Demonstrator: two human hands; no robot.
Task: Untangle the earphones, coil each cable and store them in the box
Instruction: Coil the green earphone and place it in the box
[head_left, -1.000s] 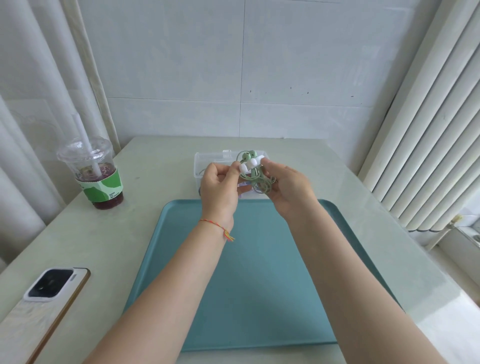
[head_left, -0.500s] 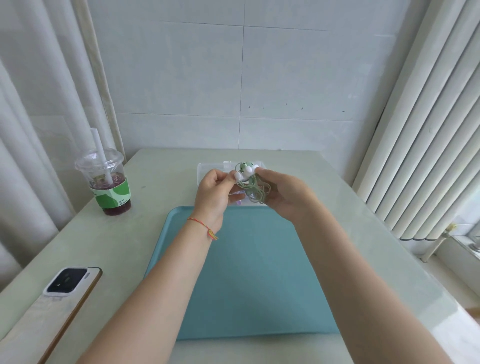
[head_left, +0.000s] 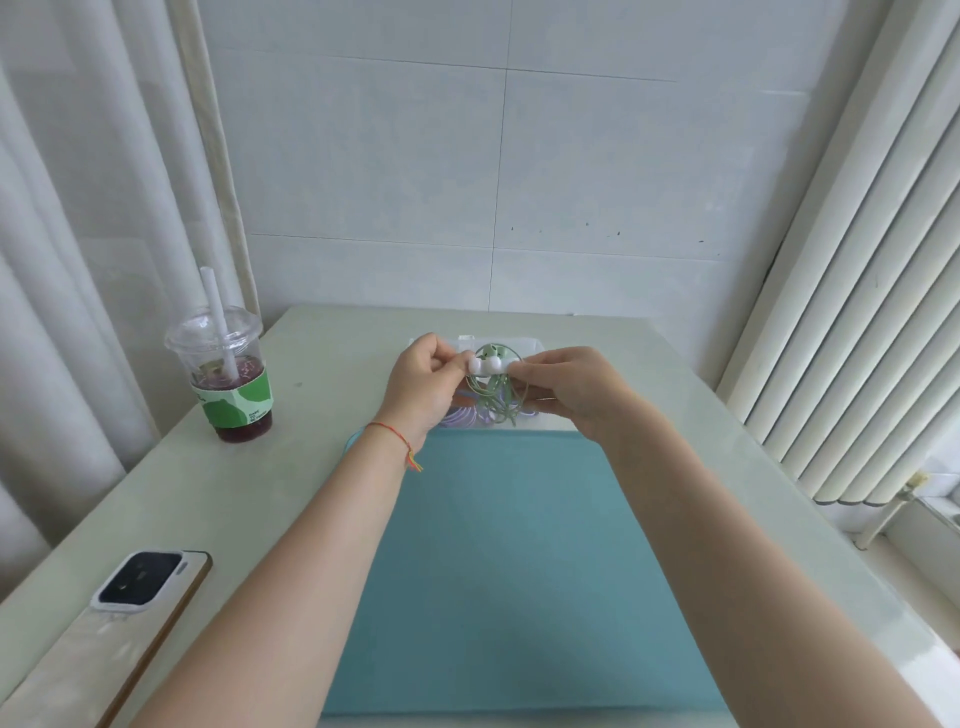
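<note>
- My left hand and right hand are both raised over the far edge of the teal tray, toward twelve o'clock on the table.
- Between them I hold the green earphones: the left hand's thumb and forefinger pinch the white earbud tips at nine o'clock of the bundle, and the right hand's fingers pinch it at three o'clock.
- The bundle hangs in the air just above the clear box, which sits past the tray at twelve o'clock; purple cable shows already inside the box.
- The white buds lie side by side along a nine-to-three line, which I take as the long axis at the top; the cable loops drop from there toward six o'clock.
- The loops look roughly coiled but loose, so I judge this to be the tidying just before stowing.
- To do it well I would keep the right pinch firm on the loops, tuck the buds in with the left, and lower the coil flat without letting strands spring out.
- The risk is snagging the purple cable below.
</note>
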